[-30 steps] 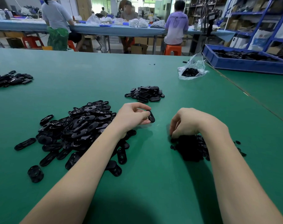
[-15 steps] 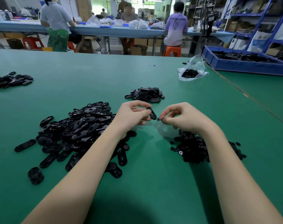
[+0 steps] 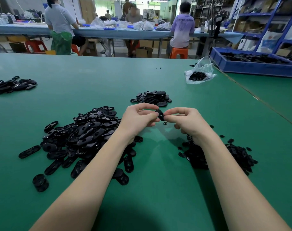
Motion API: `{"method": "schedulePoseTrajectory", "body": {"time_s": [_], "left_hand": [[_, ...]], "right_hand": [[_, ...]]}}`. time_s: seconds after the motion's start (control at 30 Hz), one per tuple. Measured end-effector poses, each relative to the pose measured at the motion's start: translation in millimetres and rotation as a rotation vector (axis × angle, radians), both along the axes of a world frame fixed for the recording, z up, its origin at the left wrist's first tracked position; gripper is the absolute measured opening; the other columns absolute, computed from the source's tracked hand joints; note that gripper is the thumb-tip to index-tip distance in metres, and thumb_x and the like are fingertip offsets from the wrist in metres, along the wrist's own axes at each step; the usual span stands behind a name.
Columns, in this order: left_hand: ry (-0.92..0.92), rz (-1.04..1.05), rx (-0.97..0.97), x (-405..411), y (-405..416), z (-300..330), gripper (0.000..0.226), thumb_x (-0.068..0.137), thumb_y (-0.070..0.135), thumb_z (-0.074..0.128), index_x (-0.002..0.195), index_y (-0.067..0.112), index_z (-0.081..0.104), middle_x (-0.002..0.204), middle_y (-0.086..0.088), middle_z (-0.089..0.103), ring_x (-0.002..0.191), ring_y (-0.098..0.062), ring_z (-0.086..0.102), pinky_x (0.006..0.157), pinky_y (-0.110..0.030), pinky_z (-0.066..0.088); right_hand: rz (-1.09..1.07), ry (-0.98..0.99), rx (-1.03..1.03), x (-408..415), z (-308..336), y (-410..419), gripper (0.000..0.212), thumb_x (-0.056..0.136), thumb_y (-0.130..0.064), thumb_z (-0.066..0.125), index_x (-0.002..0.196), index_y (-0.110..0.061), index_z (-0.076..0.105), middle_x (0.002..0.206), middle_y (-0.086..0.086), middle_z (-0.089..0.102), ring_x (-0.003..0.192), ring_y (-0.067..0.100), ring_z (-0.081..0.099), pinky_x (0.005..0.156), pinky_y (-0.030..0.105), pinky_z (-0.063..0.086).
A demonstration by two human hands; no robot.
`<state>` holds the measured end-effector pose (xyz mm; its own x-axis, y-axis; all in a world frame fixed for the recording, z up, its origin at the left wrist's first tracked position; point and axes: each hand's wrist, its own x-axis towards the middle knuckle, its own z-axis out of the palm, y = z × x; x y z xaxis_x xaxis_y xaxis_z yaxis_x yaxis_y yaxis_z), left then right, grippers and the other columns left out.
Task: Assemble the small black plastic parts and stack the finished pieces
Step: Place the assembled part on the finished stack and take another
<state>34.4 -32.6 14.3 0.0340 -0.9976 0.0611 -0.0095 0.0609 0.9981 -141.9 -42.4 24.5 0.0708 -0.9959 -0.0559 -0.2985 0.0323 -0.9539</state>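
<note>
Head view, the only cam: both hands meet at frame centre over the green table (image 3: 158, 77). Left hand (image 3: 138, 119) pinches one oval black part (image 3: 160, 115) between thumb & fingers, held tilted on edge. Right hand (image 3: 185, 121) is closed in a fingertip pinch at that same part's lower end, probably pressing a small insert in (the insert itself is hidden by the fingertips, can't confirm). One tiny black bit (image 3: 165, 123) shows just below the hands; whether it lies on the table or hangs from the fingers, can't tell.

Supply: big loose heap of oval shells (image 3: 85, 135) at centre left, smaller heap of little inserts (image 3: 225, 157) at lower right under the right forearm. Finished stack (image 3: 152, 97) sits just above the hands in frame, near but apart. Another pile (image 3: 11, 85) at far left, a plastic bag (image 3: 199, 74) and blue bin (image 3: 252, 64) at upper right.

Step in hand, as I judge it: fitting insert to shell, mid-cycle. Next move likely needs a firm squeeze to seat it, then a short reach fwd to add the piece to the stack w/o toppling it.
</note>
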Motion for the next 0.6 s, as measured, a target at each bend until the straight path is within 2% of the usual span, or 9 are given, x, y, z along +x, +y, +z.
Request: {"method": "schedulePoseTrajectory", "body": {"time_s": [0.1, 0.27, 0.47, 0.6], "left_hand": [[0.007, -0.020, -0.005, -1.0, 1.2, 0.6, 0.013, 0.088, 0.003, 0.072, 0.097, 0.011, 0.075, 0.085, -0.010, 0.078, 0.083, -0.019, 0.076, 0.068, -0.020, 0.056], [0.001, -0.029, -0.009, -1.8, 1.8, 0.9, 0.014, 0.087, 0.000, 0.070, 0.097, 0.009, 0.073, 0.086, -0.012, 0.078, 0.085, -0.022, 0.076, 0.072, -0.022, 0.057], [0.013, -0.038, -0.018, -2.9, 1.9, 0.8, 0.016, 0.085, -0.004, 0.071, 0.095, 0.008, 0.071, 0.090, -0.013, 0.078, 0.088, -0.026, 0.076, 0.079, -0.027, 0.060], [0.016, -0.048, -0.024, -2.7, 2.4, 2.3, 0.018, 0.084, -0.007, 0.071, 0.095, 0.006, 0.070, 0.092, -0.017, 0.077, 0.084, -0.022, 0.075, 0.075, -0.024, 0.059]], "right_hand": [[-0.039, -0.021, 0.019, 0.5, -0.9, 1.2, 0.003, 0.082, -0.022, 0.083, 0.081, -0.024, 0.080, 0.068, -0.007, 0.066, 0.058, 0.010, 0.040, 0.040, 0.014, 0.028], [-0.099, -0.043, 0.035, 2.7, -3.3, 0.4, 0.010, 0.080, -0.023, 0.084, 0.075, -0.025, 0.076, 0.057, -0.012, 0.060, 0.057, 0.011, 0.041, 0.038, 0.015, 0.027], [-0.114, -0.114, 0.071, 4.7, -3.7, -0.8, 0.014, 0.080, -0.020, 0.084, 0.070, -0.025, 0.076, 0.064, -0.010, 0.064, 0.059, 0.010, 0.045, 0.037, 0.014, 0.027], [-0.117, -0.141, 0.088, 6.5, -5.8, -1.9, 0.012, 0.081, -0.019, 0.083, 0.073, -0.024, 0.076, 0.066, -0.008, 0.065, 0.056, 0.010, 0.043, 0.037, 0.014, 0.025]]}}
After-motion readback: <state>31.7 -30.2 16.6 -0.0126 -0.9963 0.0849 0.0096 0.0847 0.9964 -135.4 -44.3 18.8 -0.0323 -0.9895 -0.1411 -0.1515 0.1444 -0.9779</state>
